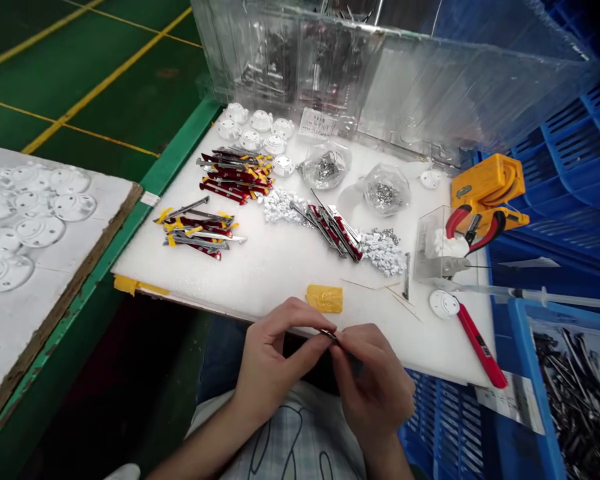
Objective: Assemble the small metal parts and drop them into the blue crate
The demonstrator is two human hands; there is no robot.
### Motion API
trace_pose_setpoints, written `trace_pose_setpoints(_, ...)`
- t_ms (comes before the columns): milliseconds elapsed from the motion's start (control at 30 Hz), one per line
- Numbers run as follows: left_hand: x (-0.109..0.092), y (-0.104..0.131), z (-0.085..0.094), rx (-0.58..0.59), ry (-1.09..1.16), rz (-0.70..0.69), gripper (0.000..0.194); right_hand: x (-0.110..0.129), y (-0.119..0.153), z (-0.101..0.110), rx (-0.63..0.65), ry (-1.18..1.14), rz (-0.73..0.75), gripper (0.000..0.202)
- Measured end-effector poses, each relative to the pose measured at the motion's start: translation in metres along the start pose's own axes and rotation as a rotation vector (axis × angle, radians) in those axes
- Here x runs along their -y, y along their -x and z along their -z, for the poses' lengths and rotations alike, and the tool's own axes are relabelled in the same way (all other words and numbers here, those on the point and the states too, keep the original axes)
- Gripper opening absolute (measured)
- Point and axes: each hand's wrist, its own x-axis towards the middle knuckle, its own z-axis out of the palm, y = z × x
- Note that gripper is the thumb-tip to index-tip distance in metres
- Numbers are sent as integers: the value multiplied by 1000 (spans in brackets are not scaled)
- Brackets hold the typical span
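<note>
My left hand and my right hand meet at the near edge of the white work board. A small, narrow dark metal piece is pinched between the fingertips of both; most of it is hidden by my fingers, so its kind is unclear. Just beyond my left fingers lies a yellow taped block. Thin brown sticks rest to its right. Further up sit a bundle of red and silver metal strips and a pile of small white parts.
More strips with yellow bits lie left, white round discs behind them. Two plastic bags hold small metal parts. At right are a yellow tape dispenser, pliers, a red-handled tool and blue crates.
</note>
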Motion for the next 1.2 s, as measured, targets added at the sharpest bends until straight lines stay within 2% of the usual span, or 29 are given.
trace_pose_setpoints(67, 1, -1, -1, 11, 17, 8, 7, 1, -1, 3, 12, 6, 18, 31)
trace_pose_setpoints(167, 3, -1, -3, 18, 80, -3, 15, 1, -1, 6, 40, -47, -30, 29)
trace_pose_setpoints(333, 7, 3, -5, -6, 174, 87, 28, 2, 3, 2, 95, -122, -121, 28)
trace_pose_setpoints(567, 5, 11, -3, -3, 300, 104, 19, 9, 2, -3, 122, -148, -111, 21)
trace_pose_setpoints(700, 0, 9, -4, 6, 216, 74, 17, 12, 2, 1, 137, -136, -125, 20)
trace_pose_setpoints(933, -5, 6, -8, 8, 81, -65, 18, 14, 2, 5, 83, -96, -75, 24)
trace_pose_setpoints(1100, -4, 8, -6, 54, 117, -31, 10, 13, 3, 13, 71, -51, -27, 26)
trace_pose_setpoints(1200, -5, 8, -5, 61, 116, -13, 13, 11, 1, 17, 92, -8, 17, 26)
